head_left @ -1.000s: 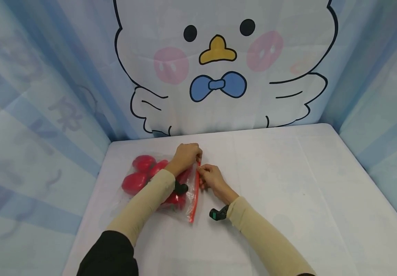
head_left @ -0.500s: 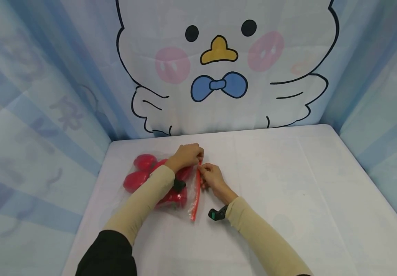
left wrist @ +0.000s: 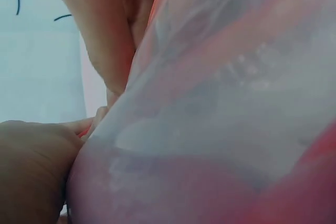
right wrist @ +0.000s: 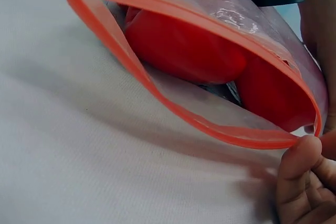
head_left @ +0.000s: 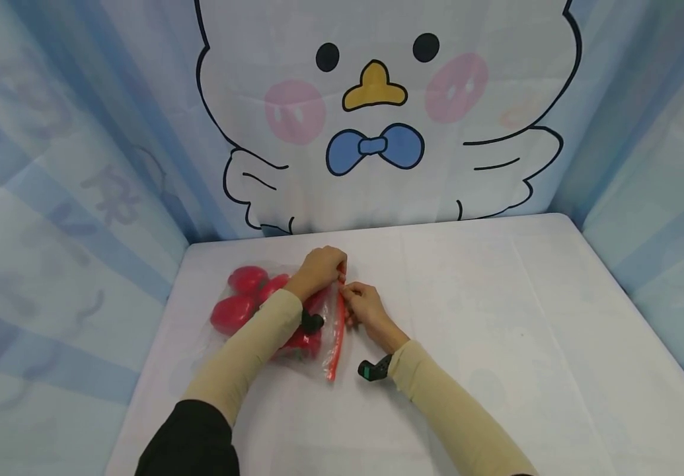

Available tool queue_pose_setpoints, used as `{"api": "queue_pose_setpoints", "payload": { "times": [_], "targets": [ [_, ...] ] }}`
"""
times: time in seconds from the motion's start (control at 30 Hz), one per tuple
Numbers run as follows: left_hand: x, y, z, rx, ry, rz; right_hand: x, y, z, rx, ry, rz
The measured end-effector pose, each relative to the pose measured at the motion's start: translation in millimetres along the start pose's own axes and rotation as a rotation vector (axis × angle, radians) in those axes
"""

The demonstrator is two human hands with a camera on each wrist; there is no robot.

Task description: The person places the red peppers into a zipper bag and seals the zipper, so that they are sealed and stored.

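A clear zip bag (head_left: 331,344) with a red zip edge lies at the left of the table. Several red, rounded, tomato-like things (head_left: 233,315) fill it. At the far end of the zip, my left hand (head_left: 320,271) pinches the edge, its forearm crossing over the bag. Just nearer along the same edge, my right hand (head_left: 368,307) pinches the zip between thumb and fingers. In the right wrist view, the zip's two red strips (right wrist: 210,129) stand apart along the mouth and meet at the right thumb (right wrist: 302,156). Cloudy plastic (left wrist: 220,93) fills much of the left wrist view.
The bag rests on a white-covered table (head_left: 496,317). A printed cloth with a cartoon bird (head_left: 377,86) hangs behind it, and pale blue curtains (head_left: 62,264) enclose both sides. Small dark cameras (head_left: 375,369) are worn at the wrists.
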State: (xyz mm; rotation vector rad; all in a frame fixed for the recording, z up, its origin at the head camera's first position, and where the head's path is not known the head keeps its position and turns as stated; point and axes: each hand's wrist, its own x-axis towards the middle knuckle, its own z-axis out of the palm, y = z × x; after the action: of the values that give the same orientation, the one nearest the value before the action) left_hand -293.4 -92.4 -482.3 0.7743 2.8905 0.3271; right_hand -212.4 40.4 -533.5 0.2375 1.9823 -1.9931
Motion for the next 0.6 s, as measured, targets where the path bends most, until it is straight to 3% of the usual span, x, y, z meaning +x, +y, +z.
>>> {"api": "queue_pose_setpoints", "payload": {
  "times": [0.13,0.3,0.6],
  "targets": [
    [-1.3,-2.8,5.9,0.054,0.063,0.032,-1.3,0.0,1.4,0.004,0.002,0.008],
    [-2.6,-2.8,7.7,0.073,0.073,0.045,-3.3,-1.0,1.4,0.000,-0.003,0.029],
    [-4.4,-0.1,9.6,0.081,0.112,0.006,-3.4,-2.8,0.7,0.004,-0.010,0.045]
  ]
}}
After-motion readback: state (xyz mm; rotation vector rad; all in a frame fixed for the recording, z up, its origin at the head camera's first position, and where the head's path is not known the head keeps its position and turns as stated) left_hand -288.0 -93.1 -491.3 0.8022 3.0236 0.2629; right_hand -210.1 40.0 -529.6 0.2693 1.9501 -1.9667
